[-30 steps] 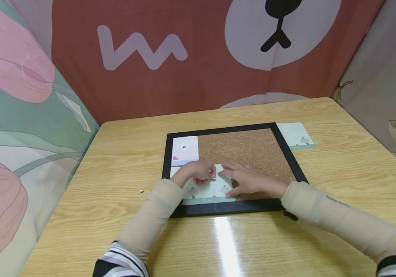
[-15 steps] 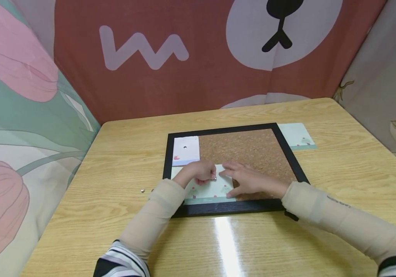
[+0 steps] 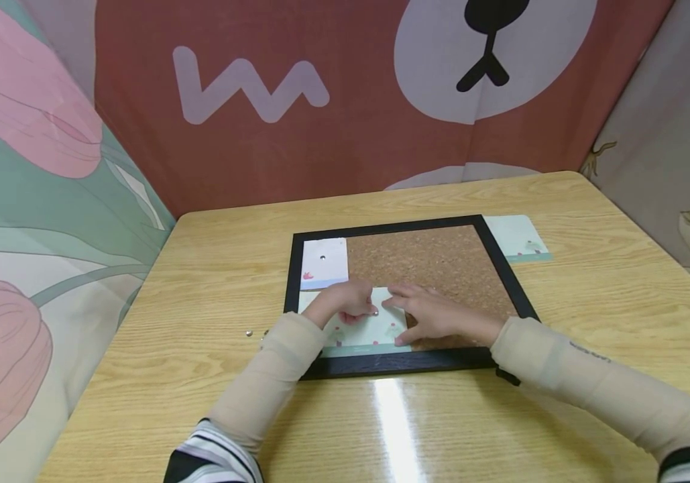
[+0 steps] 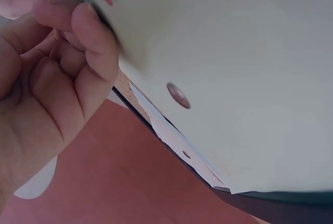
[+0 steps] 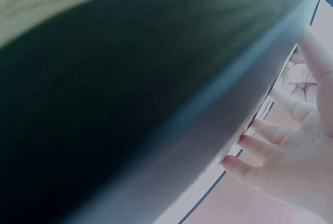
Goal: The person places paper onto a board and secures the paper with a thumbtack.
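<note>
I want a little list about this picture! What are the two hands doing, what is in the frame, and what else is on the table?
left hand: fingers curled, pinching a small silver pushpin down on the pale green card with red dots
right hand: fingers spread flat, pressing on that card's right part
board: black-framed cork board, lying flat on the wooden table
already pinned: white card with a pink mark, in the board's far left corner
off the board: another pale green card by the far right corner; loose silver pin on the left

Your head camera looks down across the tabletop (image 3: 200,282) at the cork board (image 3: 429,258); both wrist cameras sit close against it, sharing its frame and card (image 3: 364,330).
</note>
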The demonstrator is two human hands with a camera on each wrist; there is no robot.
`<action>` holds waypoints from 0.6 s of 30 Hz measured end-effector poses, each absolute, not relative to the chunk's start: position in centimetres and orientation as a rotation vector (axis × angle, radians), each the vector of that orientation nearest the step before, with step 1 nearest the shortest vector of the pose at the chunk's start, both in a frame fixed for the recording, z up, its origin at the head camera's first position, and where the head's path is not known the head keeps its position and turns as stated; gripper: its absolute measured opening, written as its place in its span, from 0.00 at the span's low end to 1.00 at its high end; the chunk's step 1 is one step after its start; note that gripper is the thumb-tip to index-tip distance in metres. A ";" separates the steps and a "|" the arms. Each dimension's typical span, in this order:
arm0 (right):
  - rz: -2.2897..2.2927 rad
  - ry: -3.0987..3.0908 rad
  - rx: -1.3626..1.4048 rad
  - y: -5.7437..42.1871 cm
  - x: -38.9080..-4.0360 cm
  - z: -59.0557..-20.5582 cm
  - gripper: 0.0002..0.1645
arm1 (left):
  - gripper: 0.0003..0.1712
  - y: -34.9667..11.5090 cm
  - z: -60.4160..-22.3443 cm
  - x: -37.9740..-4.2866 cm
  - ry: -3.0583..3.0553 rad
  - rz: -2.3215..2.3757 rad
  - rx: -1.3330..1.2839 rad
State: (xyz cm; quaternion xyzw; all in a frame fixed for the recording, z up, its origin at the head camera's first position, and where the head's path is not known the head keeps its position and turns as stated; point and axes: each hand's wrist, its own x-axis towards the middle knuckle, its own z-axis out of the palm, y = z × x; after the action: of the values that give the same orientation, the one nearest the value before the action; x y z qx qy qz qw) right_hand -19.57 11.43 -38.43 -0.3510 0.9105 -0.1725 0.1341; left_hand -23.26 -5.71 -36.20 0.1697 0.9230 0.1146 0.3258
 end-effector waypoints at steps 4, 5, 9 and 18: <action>-0.503 2.639 -1.013 11.4 -19.6 -38.4 0.41 | 0.13 -5.8 -36.2 -23.4 2.419 0.299 0.443; -0.505 2.638 -1.009 11.4 -19.6 -38.4 0.41 | 0.13 -5.8 -36.3 -23.4 2.419 0.300 0.443; -0.505 2.640 -1.010 11.5 -19.6 -38.3 0.41 | 0.14 -5.7 -36.3 -23.5 2.416 0.297 0.440; -0.509 2.632 -0.999 11.5 -19.7 -38.5 0.40 | 0.10 -5.5 -36.6 -23.4 2.442 0.307 0.385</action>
State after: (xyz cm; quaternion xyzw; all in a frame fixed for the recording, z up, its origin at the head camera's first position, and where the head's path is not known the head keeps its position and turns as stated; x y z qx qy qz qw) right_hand -19.66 11.49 -38.48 -0.3459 0.9109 -0.1762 0.1399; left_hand -23.44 -5.50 -36.57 0.1465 0.9289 0.1168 0.3193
